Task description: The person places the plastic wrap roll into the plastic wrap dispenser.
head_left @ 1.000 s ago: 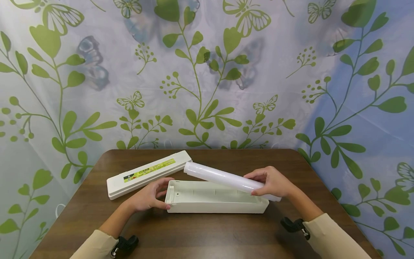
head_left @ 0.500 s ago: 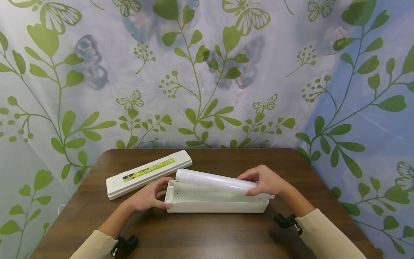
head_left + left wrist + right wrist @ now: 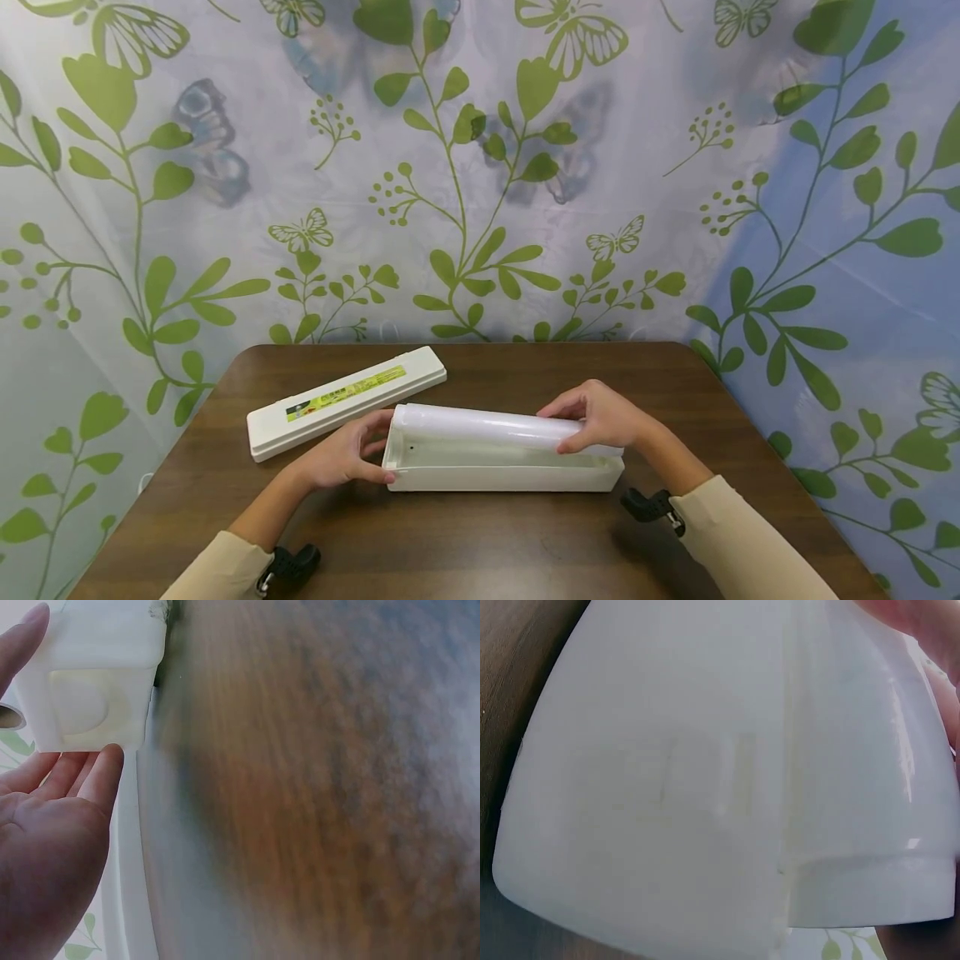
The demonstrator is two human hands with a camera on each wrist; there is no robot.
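Note:
A white plastic wrap dispenser box stands lidless on the table, its long side toward me. My left hand holds its left end, thumb at the front and fingers behind; the left wrist view shows the box end between thumb and fingers. My right hand grips the right part of a shiny white roll of plastic wrap. The roll lies lengthwise over the box's back side, overlapping its opening, its left end at the box's left end. In the right wrist view, the roll runs alongside the box wall.
Behind and left of the box lies its long white lid, tilted at an angle, with a yellow-green label on top. The brown wooden table ends at a leaf-patterned curtain at the back.
My right hand has moved left and slightly up in view with the roll. The roll's left end has swung down and left, bringing it nearly parallel to the box. My left hand stays put.

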